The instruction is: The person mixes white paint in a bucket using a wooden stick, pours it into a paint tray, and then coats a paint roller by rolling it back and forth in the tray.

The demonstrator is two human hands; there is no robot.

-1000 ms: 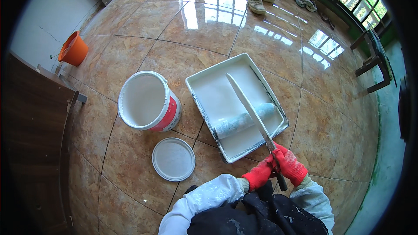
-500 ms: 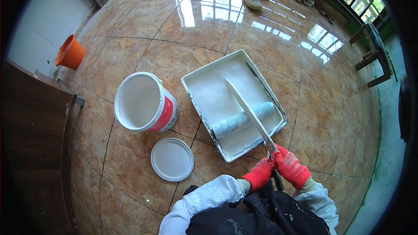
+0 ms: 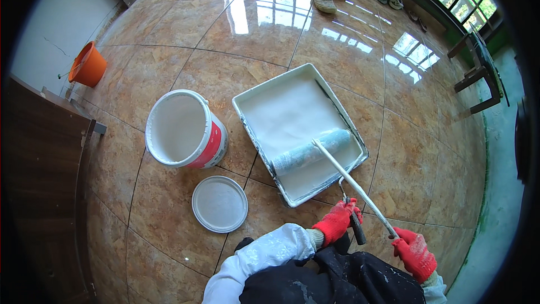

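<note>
The fingers of the left hand (image 3: 336, 220), in a red glove, are wrapped round the dark handle (image 3: 357, 229) of the roller (image 3: 301, 156); those of the right hand (image 3: 415, 254), likewise gloved, grip the near end of a pale stick (image 3: 358, 188). The stick slants up and left, its far tip over the roller; whether they touch, I cannot tell. The roller lies across the nearer part of the tray (image 3: 271, 83), in white paint (image 3: 289, 107). Left of the tray stands a bucket (image 3: 214, 143); nearer, a round lid (image 3: 220, 204) lies on the tiled floor (image 3: 163, 219).
</note>
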